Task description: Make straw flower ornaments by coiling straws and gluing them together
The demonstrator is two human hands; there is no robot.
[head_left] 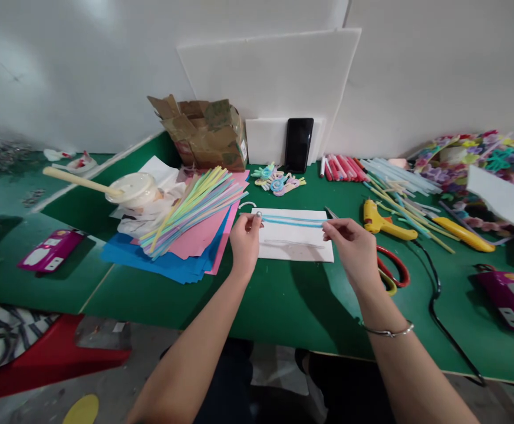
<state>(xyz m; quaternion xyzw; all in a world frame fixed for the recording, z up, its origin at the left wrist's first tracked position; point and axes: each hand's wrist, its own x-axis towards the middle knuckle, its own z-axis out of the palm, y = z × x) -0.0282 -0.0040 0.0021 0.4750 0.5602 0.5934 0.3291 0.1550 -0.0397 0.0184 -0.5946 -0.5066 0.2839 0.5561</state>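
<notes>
Blue pipe cleaners [291, 221], two strands side by side, stretch level between my hands. My left hand [245, 237] pinches their left end between thumb and finger. At the right end, my right hand [349, 240] pinches them too. Beneath them a white sheet [299, 250] lies on the green table, with a thin shadow across it. Just left of the sheet is a short white curved piece [247, 205]. Scissors with red and yellow handles [396, 268] lie partly hidden behind my right hand.
Bundled pastel pipe cleaners [199, 206] rest on pink and blue sheets [160, 259] at left, near a lidded tub [133, 187]. A yellow glue gun [385, 222], its cord and a yellow cutter [464, 234] lie right. Behind stand a phone [299, 144] and a cardboard box [208, 135].
</notes>
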